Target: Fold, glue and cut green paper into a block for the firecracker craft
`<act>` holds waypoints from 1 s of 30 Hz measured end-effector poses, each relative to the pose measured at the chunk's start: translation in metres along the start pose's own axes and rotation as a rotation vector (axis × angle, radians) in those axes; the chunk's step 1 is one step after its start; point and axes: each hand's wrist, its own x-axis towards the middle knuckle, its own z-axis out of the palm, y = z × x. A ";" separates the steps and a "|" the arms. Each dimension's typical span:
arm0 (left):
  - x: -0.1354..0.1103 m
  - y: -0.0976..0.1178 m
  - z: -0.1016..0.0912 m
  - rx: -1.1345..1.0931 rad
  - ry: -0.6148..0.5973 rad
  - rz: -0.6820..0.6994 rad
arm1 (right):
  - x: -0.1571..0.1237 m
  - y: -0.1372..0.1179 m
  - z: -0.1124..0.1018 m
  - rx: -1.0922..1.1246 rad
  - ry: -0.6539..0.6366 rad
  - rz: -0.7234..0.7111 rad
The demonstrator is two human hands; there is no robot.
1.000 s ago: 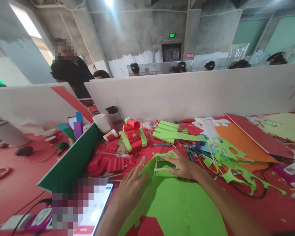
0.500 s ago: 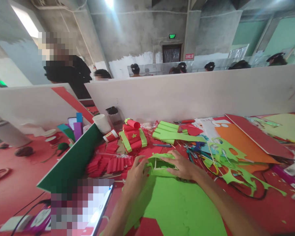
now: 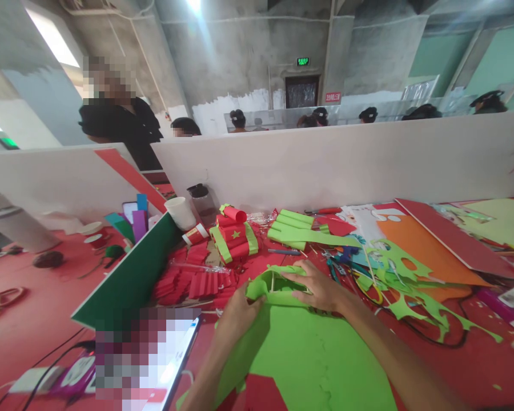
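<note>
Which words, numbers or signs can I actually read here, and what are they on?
"卫生间请上三楼": seems to be what the red sign says; small, so not certain.
"EXIT": probably the lower row on the green sign; its upper row is too small to read surely.
Phone: its screen is too washed out and blurred to read.
Tipped cup: any print is too small to read.

The head-worn camera looks forward and down over the red worktable (image 3: pixel 475 365), the left hand (image 3: pixel 237 314) and right hand (image 3: pixel 319 288) close at lower centre, a concrete wall (image 3: pixel 227 57) far off at the top
</note>
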 end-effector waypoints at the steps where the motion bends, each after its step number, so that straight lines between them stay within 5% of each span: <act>1: 0.001 0.002 0.002 -0.001 0.010 0.014 | 0.000 0.000 0.000 0.002 -0.002 0.003; 11: -0.007 0.022 0.030 0.249 0.206 0.142 | 0.001 0.002 0.002 -0.002 0.006 -0.005; 24: 0.002 0.010 0.064 -0.056 0.141 0.295 | 0.004 0.000 0.003 -0.010 0.019 -0.035; 30: 0.004 0.009 0.062 0.145 0.144 0.424 | 0.004 0.003 0.006 -0.007 0.015 -0.031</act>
